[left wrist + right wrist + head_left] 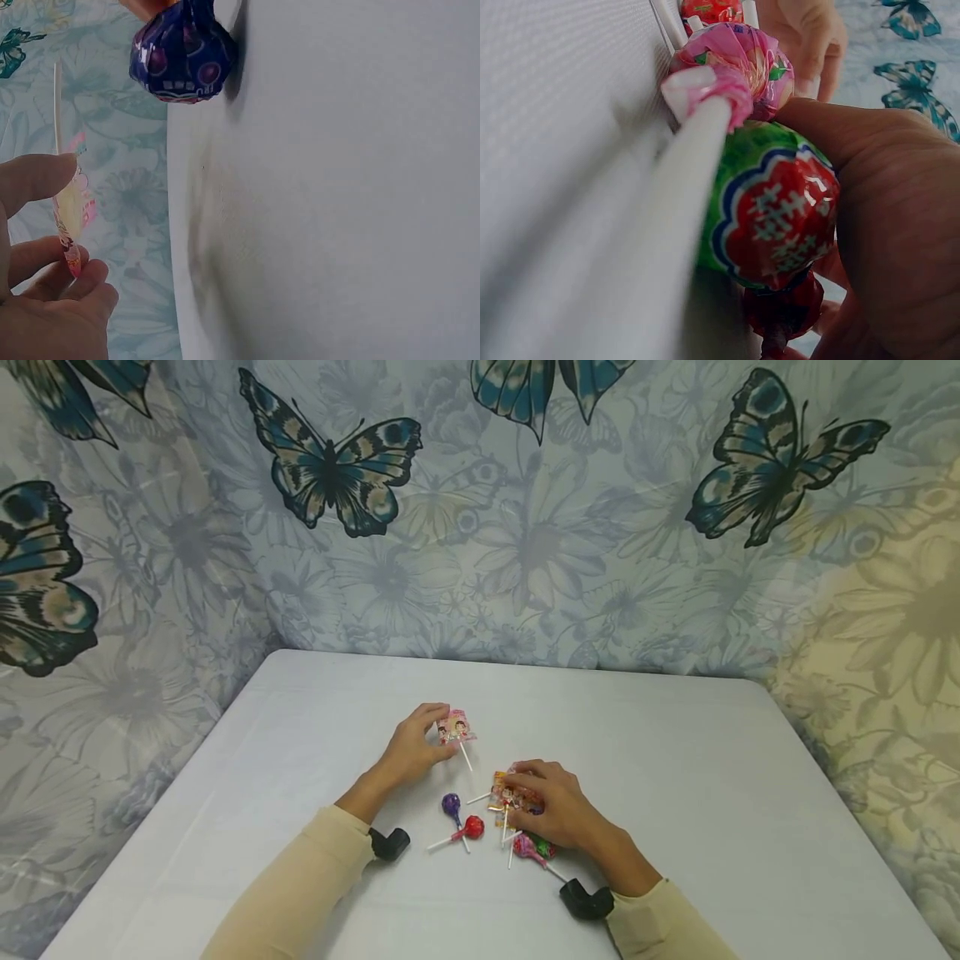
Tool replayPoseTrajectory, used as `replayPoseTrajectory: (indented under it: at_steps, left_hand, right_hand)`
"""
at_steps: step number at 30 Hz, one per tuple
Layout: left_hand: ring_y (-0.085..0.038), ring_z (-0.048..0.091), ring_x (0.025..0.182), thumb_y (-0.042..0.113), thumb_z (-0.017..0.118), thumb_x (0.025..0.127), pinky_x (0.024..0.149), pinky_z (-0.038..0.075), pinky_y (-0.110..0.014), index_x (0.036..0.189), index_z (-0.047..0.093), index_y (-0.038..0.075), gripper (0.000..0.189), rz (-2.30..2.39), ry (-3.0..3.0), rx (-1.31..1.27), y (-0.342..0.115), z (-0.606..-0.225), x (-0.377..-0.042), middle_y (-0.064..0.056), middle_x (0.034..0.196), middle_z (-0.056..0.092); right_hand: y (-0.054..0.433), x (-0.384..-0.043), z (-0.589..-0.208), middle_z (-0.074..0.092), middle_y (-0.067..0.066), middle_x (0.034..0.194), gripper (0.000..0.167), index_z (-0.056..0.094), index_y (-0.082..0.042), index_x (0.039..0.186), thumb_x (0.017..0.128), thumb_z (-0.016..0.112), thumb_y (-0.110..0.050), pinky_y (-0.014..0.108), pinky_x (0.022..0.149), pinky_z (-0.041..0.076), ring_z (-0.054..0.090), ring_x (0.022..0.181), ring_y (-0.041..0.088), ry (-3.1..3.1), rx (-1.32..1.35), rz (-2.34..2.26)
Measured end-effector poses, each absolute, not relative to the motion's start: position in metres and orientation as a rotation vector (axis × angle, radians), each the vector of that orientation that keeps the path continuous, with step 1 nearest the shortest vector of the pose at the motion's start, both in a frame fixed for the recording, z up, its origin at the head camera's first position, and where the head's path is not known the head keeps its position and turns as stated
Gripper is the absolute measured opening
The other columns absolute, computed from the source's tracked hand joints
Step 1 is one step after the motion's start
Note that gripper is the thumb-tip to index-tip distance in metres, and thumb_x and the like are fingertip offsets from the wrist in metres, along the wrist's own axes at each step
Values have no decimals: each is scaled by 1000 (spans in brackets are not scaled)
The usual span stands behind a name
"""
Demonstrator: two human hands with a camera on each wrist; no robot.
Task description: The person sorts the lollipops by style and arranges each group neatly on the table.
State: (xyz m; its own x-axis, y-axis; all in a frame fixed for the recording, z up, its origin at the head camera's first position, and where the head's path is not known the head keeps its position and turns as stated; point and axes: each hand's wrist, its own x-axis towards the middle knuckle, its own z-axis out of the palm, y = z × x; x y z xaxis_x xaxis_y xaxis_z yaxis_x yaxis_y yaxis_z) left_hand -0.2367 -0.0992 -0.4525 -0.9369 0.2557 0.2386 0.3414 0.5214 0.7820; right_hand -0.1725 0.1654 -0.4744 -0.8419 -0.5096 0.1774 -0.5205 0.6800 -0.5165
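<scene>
My left hand [412, 747] holds a flat, pink-wrapped lollipop [456, 727] above the table. In the left wrist view its wrapper [70, 214] sits between thumb and fingertips, stick upward. My right hand [562, 806] is low over the pile, thumb and fingers curled round flat orange-wrapped lollipops [498, 789] whose sticks poke out to the left and front. Close under that hand lie a round pink lollipop [524, 845] and a green one [546, 850]; the right wrist view shows the green-and-red wrapper [780, 210] beside the thumb. Palm and fingers hide part of the pile.
Between the hands, a purple lollipop [451, 805] and a red lollipop [473, 827] lie with sticks crossed. A white-covered table [675, 735] extends to butterfly-patterned walls [540, 552] behind and at both sides. Black wrist cameras [587, 900] protrude near the tabletop.
</scene>
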Motion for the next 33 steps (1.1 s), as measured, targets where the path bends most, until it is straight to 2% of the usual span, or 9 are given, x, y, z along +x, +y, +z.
replayPoseTrajectory:
  at_steps: [7, 17, 33]
  left_hand:
    - [-29, 43, 129, 6, 79, 78, 105, 35, -36, 132, 53, -7, 62, -1418, -2667, -520, -99, -451, -252, -13, 135, 50]
    - [-34, 47, 124, 8, 79, 80, 102, 38, -41, 134, 51, -6, 63, -1336, -2769, -448, -104, -458, -278, -17, 138, 48]
    - [-34, 36, 133, 12, 77, 81, 109, 27, -44, 137, 51, 0, 63, -1313, -2912, -355, -105, -465, -301, -15, 141, 46]
  right_hand:
    - [165, -172, -474, 52, 3, 132, 48, 66, -24, 127, 81, 76, -32, 59, 100, 28, 42, 122, 27, -2890, 847, 880]
    - [165, -172, -473, 52, 5, 133, 48, 65, -21, 128, 82, 76, -30, 59, 99, 28, 42, 122, 28, -2865, 880, 882]
    - [166, -172, -474, 51, 4, 134, 49, 63, -23, 129, 83, 75, -32, 59, 99, 28, 42, 123, 27, -2860, 886, 880]
